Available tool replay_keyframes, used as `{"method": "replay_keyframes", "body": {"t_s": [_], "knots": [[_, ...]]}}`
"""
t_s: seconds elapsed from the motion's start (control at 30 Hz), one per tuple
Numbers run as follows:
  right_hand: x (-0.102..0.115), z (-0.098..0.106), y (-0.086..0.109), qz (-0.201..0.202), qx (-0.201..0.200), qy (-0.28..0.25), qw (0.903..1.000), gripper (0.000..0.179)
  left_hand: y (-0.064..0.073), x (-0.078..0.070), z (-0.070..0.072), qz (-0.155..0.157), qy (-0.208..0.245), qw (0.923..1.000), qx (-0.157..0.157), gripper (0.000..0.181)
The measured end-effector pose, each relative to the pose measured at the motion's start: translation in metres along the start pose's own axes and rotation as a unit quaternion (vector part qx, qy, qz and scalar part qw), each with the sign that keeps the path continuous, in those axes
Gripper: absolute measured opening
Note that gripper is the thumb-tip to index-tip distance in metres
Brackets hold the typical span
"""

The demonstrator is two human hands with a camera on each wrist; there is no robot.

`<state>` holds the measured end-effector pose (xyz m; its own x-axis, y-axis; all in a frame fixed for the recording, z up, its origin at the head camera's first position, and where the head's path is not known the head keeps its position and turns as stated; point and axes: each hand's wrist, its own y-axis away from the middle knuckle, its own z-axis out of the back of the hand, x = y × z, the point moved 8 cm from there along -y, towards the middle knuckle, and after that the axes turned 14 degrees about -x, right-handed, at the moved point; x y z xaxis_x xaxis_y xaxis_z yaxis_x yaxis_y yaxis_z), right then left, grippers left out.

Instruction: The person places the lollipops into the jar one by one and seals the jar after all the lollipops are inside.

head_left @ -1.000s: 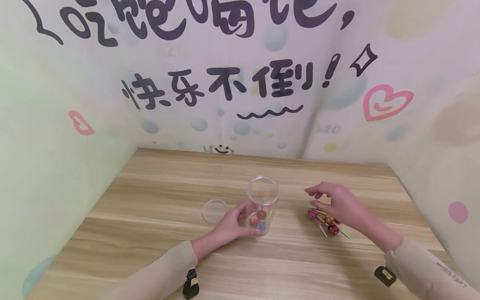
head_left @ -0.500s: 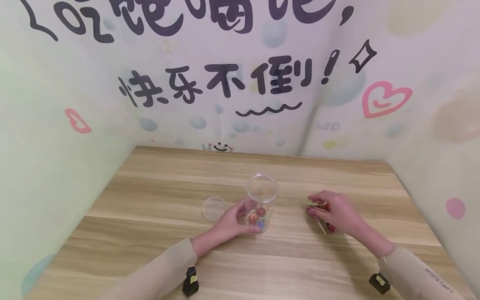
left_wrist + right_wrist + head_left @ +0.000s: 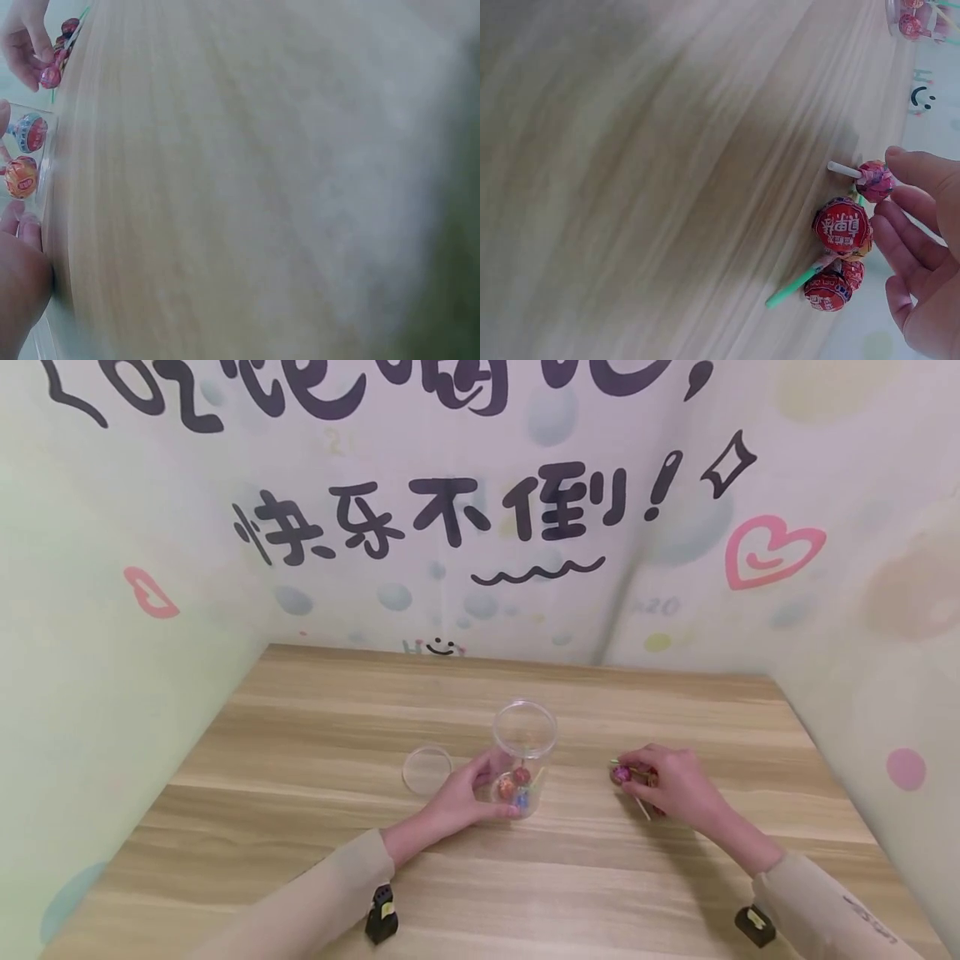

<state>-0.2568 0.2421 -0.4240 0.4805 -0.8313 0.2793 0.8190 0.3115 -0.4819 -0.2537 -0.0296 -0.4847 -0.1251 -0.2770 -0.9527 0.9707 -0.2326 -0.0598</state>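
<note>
My left hand holds a clear plastic jar upright on the table, thumb and fingers round its lower part. Through its wall show a few wrapped lollipops, among them an orange one and a blue-and-red one. To the right, my right hand pinches a pink-purple lollipop by its candy end between thumb and index finger. Right beside these fingers lie several more lollipops, red-wrapped ones showing in the right wrist view. In the head view the hand hides most of that pile.
A round clear lid lies flat on the wooden table, left of the jar. A printed wall sheet rises behind the table's back edge, with side walls at left and right. Each wrist wears a small black camera.
My right hand has lowered onto the lollipop pile and its fingers have closed on the pink-purple lollipop. The left hand keeps its hold on the jar.
</note>
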Motion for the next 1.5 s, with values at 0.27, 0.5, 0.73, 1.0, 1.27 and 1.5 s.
{"method": "replay_keyframes", "body": {"t_s": [0.27, 0.5, 0.73, 1.0, 1.27, 1.5], "knots": [[-0.005, -0.004, 0.0, -0.035, 0.005, 0.022, 0.9992, 0.031, -0.003, -0.001, 0.002, 0.001, -0.006, 0.9999, -0.009, 0.09], [0.002, -0.009, 0.003, -0.001, -0.014, 0.024, 0.9996, 0.026, -0.001, -0.002, 0.0, -0.002, -0.003, 1.0, -0.004, 0.088], [0.004, -0.01, 0.001, 0.001, -0.014, 0.012, 0.9998, 0.024, -0.001, 0.0, 0.0, 0.003, -0.002, 1.0, -0.005, 0.088], [0.0, -0.008, -0.005, -0.051, 0.028, -0.066, 0.9961, 0.026, -0.002, 0.002, -0.001, 0.008, 0.002, 1.0, -0.004, 0.088], [0.003, 0.007, -0.023, -0.037, 0.023, -0.097, 0.9943, 0.026, -0.001, 0.001, -0.001, 0.001, -0.003, 1.0, -0.002, 0.09], [0.023, 0.027, -0.05, 0.02, 0.005, -0.082, 0.9964, 0.024, -0.001, 0.001, -0.001, 0.0, -0.002, 1.0, -0.004, 0.09]]}}
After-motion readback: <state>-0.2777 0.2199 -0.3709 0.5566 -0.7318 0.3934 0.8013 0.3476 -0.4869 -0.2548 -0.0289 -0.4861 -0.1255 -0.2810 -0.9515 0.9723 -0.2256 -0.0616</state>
